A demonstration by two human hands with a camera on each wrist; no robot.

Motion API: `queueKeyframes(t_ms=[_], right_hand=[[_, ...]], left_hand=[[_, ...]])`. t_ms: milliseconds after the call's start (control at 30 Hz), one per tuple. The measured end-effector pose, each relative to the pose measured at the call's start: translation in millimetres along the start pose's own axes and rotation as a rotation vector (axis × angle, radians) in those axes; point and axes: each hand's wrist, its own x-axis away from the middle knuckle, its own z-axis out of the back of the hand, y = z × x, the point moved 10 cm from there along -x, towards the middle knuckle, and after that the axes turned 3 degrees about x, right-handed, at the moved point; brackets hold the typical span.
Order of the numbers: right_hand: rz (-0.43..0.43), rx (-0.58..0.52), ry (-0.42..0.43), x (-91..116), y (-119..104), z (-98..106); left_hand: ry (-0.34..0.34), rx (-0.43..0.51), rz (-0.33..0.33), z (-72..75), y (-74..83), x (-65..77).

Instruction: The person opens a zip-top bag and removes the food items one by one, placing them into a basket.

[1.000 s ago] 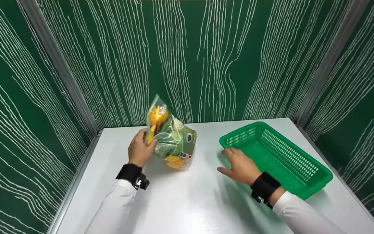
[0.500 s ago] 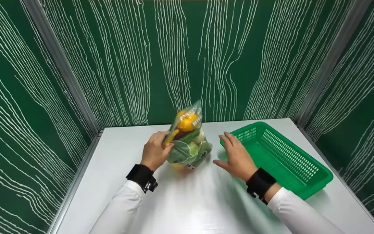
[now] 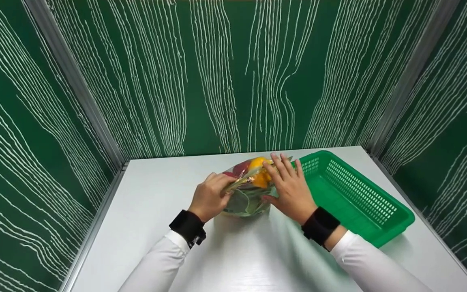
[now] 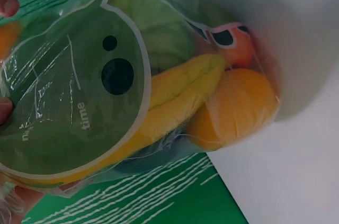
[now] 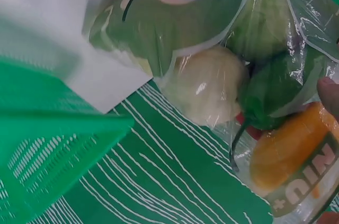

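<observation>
Your left hand (image 3: 211,196) grips the left side of the clear printed bag (image 3: 243,204) of produce, over the bench (image 3: 156,194), just beside the green basket (image 3: 408,221). Your right hand (image 3: 293,194) has its fingers spread wide at the bag's right side.

The clear plastic bag (image 4: 58,102) bears green prints with white outlines and black spots; a round orange fruit (image 4: 238,110) shows through. The rectangular plastic basket (image 3: 339,202) is green, the flat tabletop (image 3: 156,182) white, the dark green wall (image 3: 213,81) streaked with wavy white lines.
</observation>
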Motion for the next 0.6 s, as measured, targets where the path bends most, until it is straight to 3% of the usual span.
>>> queueKeyframes(t_ms=[167,367,500,600], right_hand=[[0.068,0.115,-0.014,-1,-8,-1],[0.187,0.172,-0.025,-5,-28,0],[0.228,0.208,-0.049,-7,-40,0],[0.218,0.217,-0.093,-7,-46,-3]], left_hand=[[0.013,-0.094,-0.092,-2.2,14.5,5.6],[-0.008,-0.195,-0.214,-6.2,35.7,11.9],[-0.009,-0.2,-0.228,-3.8,38.2,18.6],[-0.007,-0.149,-0.193,1.7,29.9,26.6]])
